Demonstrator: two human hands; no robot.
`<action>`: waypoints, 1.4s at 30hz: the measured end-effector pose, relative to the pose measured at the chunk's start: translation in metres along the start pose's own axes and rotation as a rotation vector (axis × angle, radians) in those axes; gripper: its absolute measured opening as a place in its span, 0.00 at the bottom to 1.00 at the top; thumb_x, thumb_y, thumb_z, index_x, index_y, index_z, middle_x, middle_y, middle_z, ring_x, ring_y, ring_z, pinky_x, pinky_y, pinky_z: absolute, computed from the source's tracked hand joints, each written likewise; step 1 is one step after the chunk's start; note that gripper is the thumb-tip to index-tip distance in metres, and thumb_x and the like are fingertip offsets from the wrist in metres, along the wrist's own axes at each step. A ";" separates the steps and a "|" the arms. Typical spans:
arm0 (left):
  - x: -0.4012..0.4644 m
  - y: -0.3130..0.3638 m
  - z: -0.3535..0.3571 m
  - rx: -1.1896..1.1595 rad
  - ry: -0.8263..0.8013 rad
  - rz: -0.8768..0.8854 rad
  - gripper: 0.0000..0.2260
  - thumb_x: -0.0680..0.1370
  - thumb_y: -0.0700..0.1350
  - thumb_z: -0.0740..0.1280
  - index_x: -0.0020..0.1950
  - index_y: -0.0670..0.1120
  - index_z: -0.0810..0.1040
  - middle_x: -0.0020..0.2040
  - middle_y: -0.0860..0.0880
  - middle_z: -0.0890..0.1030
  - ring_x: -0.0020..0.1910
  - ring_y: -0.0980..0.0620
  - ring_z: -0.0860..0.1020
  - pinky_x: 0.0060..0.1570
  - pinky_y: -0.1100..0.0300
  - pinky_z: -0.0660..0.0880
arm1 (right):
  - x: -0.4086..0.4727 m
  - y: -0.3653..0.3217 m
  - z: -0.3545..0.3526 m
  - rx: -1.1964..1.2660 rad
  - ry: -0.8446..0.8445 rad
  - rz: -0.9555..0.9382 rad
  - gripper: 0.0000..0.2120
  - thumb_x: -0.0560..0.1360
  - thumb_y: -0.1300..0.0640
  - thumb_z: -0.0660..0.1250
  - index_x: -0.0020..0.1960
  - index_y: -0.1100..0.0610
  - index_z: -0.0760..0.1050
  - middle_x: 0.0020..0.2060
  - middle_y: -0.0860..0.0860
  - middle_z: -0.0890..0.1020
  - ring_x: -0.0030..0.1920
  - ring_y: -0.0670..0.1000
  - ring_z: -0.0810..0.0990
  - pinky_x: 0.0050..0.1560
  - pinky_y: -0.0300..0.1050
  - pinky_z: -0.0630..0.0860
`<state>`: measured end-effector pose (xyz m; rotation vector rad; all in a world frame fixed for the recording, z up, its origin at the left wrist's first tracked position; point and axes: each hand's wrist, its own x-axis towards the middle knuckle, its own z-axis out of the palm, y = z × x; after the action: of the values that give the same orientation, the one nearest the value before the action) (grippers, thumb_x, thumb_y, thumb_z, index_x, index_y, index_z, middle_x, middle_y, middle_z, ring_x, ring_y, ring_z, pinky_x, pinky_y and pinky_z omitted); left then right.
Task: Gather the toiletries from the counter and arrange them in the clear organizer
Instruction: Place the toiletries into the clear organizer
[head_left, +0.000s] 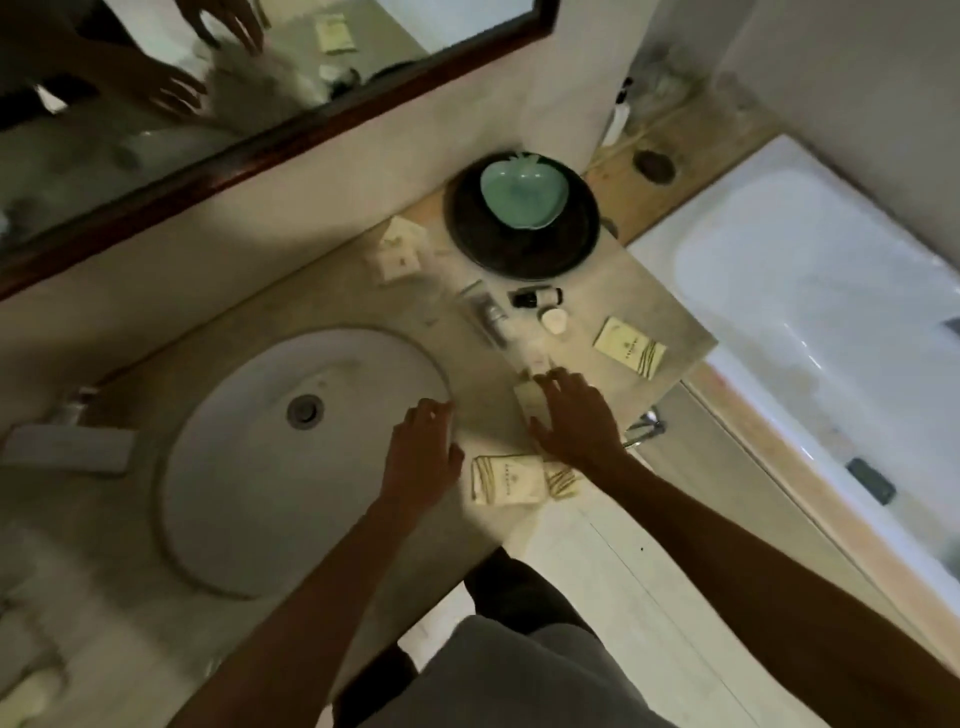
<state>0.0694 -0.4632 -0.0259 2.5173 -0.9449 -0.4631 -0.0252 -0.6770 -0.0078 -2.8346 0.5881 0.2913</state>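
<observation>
My right hand (574, 418) lies spread over the counter (332, 291), and a small cream box (529, 399) sits between its thumb and index finger. My left hand (423, 452) rests with fingers apart on the sink's rim, holding nothing. Cream sachets lie at the counter's front edge (506, 480), to the right (629, 347) and further back (399, 258). A small dark bottle (535, 297), a white round cap (553, 319) and a clear packet with a tube inside (488, 317) lie beyond my right hand. I cannot make out a clear organizer for certain.
A green apple-shaped dish (522, 195) sits on a dark round tray (571, 244) at the back. The oval sink (234, 467) fills the left, with a faucet (67, 447) beside it. A bathtub (831, 312) lies right of the counter. A mirror (260, 78) hangs above.
</observation>
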 end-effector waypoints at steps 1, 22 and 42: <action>0.013 0.009 0.004 0.019 -0.014 0.001 0.25 0.71 0.43 0.68 0.68 0.46 0.70 0.61 0.44 0.73 0.58 0.43 0.73 0.54 0.48 0.73 | 0.004 0.018 -0.005 0.011 -0.014 0.067 0.27 0.75 0.46 0.68 0.70 0.55 0.70 0.65 0.55 0.74 0.59 0.57 0.74 0.54 0.52 0.74; 0.100 0.034 0.021 0.075 -0.146 -0.214 0.20 0.77 0.43 0.65 0.69 0.47 0.67 0.65 0.45 0.68 0.60 0.46 0.72 0.56 0.50 0.75 | 0.056 0.050 0.005 -0.367 -0.376 -0.771 0.39 0.59 0.55 0.83 0.68 0.50 0.74 0.69 0.55 0.74 0.70 0.61 0.70 0.62 0.57 0.74; 0.232 0.024 -0.024 0.295 -0.284 0.208 0.25 0.75 0.48 0.67 0.70 0.44 0.66 0.62 0.42 0.76 0.57 0.42 0.76 0.56 0.49 0.74 | 0.081 0.029 -0.016 -0.189 -0.356 -0.650 0.22 0.75 0.55 0.69 0.68 0.52 0.70 0.62 0.51 0.76 0.63 0.53 0.72 0.67 0.49 0.66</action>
<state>0.2329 -0.6317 -0.0307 2.6117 -1.4624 -0.6699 0.0380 -0.7362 -0.0175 -2.8482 -0.4474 0.7230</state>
